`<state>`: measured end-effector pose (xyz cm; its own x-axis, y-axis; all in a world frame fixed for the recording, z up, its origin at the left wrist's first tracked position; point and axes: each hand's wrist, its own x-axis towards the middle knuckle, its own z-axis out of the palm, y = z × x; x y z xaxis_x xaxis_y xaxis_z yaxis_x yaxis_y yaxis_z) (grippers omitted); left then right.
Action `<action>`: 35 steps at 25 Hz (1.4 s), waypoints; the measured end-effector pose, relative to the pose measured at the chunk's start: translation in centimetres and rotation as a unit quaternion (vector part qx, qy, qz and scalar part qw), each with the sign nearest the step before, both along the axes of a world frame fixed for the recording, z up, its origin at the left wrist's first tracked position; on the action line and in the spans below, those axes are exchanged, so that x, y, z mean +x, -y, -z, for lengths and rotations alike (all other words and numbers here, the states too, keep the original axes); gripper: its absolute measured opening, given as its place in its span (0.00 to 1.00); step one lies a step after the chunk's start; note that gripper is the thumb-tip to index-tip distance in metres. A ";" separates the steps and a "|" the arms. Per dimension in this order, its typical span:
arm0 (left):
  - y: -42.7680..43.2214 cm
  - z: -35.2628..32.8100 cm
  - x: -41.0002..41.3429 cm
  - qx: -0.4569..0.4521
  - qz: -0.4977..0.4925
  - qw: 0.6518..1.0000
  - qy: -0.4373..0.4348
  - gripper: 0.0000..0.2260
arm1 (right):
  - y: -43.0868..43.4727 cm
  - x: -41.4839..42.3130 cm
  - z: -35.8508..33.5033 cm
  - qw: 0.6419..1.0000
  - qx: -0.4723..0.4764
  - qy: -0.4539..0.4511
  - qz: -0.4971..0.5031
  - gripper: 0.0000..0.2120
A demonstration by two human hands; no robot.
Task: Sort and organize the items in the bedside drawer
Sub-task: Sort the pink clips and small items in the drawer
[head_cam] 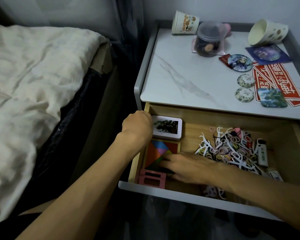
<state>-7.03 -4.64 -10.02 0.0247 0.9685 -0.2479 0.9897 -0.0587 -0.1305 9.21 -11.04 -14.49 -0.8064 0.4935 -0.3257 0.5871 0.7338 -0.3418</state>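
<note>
Above sit two cups, three round badges (drawer open).

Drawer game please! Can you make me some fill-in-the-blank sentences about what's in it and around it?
1. The tangram lies in the drawer's ___ half.
2. The hand resting flat on the tangram is the person's ___ one.
3. The left hand grips a box with a ___ rim.
4. The dotted cup on the nightstand lies on its ___.

Missing words: left; right; white; side.
</note>
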 end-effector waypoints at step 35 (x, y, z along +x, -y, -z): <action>6.7 3.5 9.5 -0.208 0.214 0.945 0.133 0.17 | 3.2 16.7 -2.0 0.981 0.061 0.106 0.149 0.20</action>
